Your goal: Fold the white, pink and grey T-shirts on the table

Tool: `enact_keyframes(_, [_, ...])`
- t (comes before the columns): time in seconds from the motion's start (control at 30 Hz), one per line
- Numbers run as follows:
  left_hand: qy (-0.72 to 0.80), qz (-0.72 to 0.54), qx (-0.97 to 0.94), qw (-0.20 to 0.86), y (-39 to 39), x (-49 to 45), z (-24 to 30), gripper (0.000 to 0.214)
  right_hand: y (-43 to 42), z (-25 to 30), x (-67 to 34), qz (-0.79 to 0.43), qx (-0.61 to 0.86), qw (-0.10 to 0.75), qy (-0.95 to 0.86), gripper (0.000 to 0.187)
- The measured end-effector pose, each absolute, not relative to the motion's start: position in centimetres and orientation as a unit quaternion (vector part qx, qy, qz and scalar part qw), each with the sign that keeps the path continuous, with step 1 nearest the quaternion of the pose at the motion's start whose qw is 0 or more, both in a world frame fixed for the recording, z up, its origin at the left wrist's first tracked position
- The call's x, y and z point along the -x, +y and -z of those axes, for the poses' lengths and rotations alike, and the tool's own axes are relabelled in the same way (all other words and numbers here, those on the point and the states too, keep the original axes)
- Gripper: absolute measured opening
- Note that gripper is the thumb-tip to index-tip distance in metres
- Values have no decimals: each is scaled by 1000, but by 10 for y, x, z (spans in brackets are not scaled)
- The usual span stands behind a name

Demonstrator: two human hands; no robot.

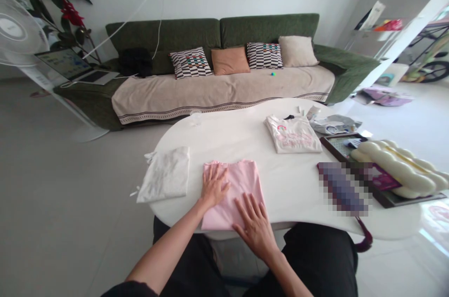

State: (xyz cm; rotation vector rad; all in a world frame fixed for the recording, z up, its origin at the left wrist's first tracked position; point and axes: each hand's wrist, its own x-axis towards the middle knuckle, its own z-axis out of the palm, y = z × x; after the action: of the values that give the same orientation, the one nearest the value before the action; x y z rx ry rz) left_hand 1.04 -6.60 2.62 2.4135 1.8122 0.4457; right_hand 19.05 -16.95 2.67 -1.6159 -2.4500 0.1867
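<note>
View from a head-worn camera, looking down at a white oval table (224, 138) in a living room; a person sits at its near edge, dark trousers visible below.

A folded pink garment (242, 180) lies flat at the near edge of the table, directly in front of the person; the left hand (213, 185) rests palm down on its left half, fingers spread; the right hand (255, 226) lies palm down on its near right corner, fingers loosely fanned; neither hand pinches or grips anything.

The garment looks like thin, soft knit cloth; it is probably light, limp and quick to lose its fold if lifted by one point; the folded edges or two corners look like the best places to take hold, with a flat palm to keep the layers from sliding.

Just left of it lies a folded white cloth (166, 175), apart from the garment; farther right sits a folded cream T-shirt (293, 134) with a pink print; at the far right edge, a dark tray (333, 143) carries a puffy cream cushion (396, 166).

Beyond the table stands a green sofa (266, 30) with patterned pillows; a white fan (17, 30) stands far left.
</note>
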Motion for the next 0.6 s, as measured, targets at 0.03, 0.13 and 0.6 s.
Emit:
enact_keyframes(0.03, [593, -144, -791, 50, -63, -8, -27, 56, -175, -27, -199, -63, 539, 95, -834, 70])
enact_keyframes(0.13, [573, -119, -806, 83, -57, 0, -38, 55, -184, -25, -222, -53, 540, 79, -836, 70])
enact_keyframes(0.6, [464, 12, -867, 179, -183, 40, -48, 80, -180, -47, -250, -139, 492, 145, -847, 52])
